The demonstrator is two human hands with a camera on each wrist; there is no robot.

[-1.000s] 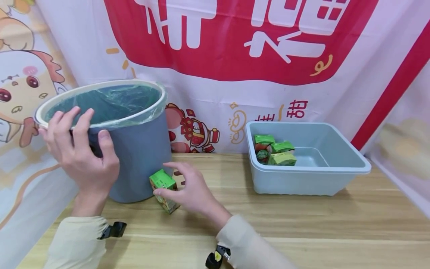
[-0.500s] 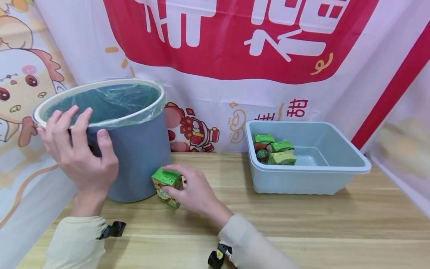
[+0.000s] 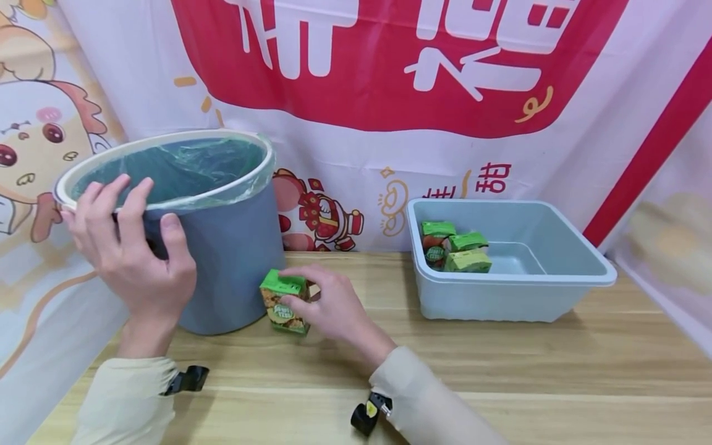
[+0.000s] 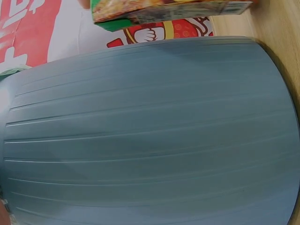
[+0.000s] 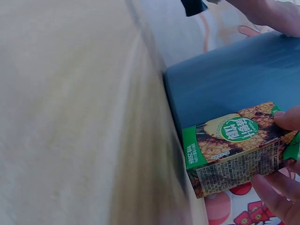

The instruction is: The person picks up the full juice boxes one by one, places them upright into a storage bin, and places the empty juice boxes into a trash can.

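A blue-grey trash bin (image 3: 233, 259) with a pale rim and a clear green liner stands at the left. My left hand (image 3: 136, 253) is at its front left, fingers spread over the rim and thumb apart. Beside the bin's right side, my right hand (image 3: 334, 303) pinches the upper end of a pineapple juice box (image 5: 239, 136) between thumb and fingers. Its green top (image 3: 285, 283) points up, and the head view leaves unclear whether its base touches the table. Only part of the juice box (image 4: 173, 11) shows in the left wrist view, where the bin wall fills most of the frame.
A light blue plastic tub (image 3: 500, 300) stands on the wooden table (image 3: 345, 371) to the right. Several small green-topped boxes (image 3: 467, 261) lie at its left end. A printed cloth (image 3: 345, 117) hangs behind everything, with another at the left.
The juice box was tilted against the bin's base; my right hand has closed on it, stood it more upright and shifted it slightly right. The left hand and bin have barely moved.
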